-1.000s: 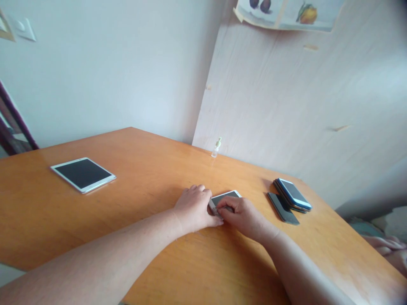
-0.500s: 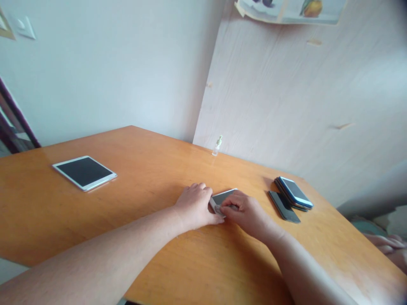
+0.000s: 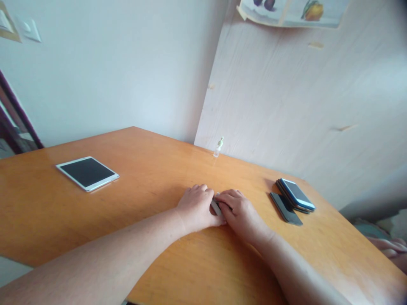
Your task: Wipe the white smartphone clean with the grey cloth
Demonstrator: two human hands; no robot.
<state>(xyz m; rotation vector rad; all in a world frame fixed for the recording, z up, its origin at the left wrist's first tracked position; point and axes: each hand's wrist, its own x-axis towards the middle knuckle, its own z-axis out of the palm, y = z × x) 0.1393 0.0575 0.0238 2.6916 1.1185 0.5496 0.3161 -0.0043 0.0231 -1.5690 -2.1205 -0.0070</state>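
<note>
A white-edged smartphone (image 3: 216,208) lies on the wooden table (image 3: 152,169), mostly covered by my hands. My left hand (image 3: 197,206) grips its left side, thumb along the near edge and fingers curled at the far edge. Over its screen rests my right hand (image 3: 237,209), fingers bent and drawn together, pressing on the glass. Whatever may be under those fingers is hidden.
A white tablet (image 3: 87,173) lies at the left. Stacked phones (image 3: 297,195) sit at the right, a dark phone (image 3: 286,209) beside them. A small pump bottle (image 3: 218,147) stands by the wall. Another person's hands (image 3: 391,250) show at the right edge.
My right hand has slid up across the phone toward its far end and now covers most of the screen. My left hand keeps its grip. The view has shifted slightly.
</note>
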